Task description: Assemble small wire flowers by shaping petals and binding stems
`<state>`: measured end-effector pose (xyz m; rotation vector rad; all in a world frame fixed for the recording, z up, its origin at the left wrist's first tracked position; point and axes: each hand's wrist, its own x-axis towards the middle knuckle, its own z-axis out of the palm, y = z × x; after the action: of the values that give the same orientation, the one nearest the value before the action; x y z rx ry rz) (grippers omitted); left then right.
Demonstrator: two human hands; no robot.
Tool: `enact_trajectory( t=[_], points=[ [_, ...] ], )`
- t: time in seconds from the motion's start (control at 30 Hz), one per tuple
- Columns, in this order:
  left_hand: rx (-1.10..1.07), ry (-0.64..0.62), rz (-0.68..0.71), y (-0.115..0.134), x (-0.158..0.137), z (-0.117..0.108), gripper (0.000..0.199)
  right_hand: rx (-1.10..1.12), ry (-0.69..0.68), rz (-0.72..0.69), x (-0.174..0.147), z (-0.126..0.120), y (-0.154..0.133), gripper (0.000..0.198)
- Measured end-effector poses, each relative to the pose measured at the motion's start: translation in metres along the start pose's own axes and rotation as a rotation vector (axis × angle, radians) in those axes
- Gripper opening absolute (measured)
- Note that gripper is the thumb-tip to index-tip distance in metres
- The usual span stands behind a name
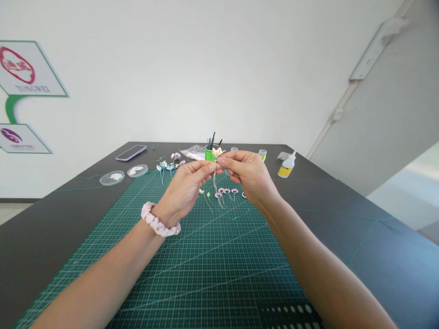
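The upper wall sign (pixel 37 68) at left reads "TONGWEI".

Left of the held flower (pixel 217 152) lie 2 dishes (pixel 104 179), a phone (pixel 131 152) behind them; right, a bottle (pixel 286 167)

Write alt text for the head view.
Left hand and right hand pinch a pale flower just below its petals, above a green mat. On the dark table beyond: a phone at left, a green can centrally, a bottle at right.
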<state>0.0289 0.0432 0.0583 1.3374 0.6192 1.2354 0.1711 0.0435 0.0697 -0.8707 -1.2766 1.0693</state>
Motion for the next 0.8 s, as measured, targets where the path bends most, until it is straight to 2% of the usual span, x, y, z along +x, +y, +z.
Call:
enact_trajectory(
  t=[0.8],
  points=[
    [-0.016,-0.055,0.004,0.0006,-0.002,-0.0002,0.017,0.008,-0.031,0.002,-0.0003,-0.0006,0.0004,0.01]
  ],
)
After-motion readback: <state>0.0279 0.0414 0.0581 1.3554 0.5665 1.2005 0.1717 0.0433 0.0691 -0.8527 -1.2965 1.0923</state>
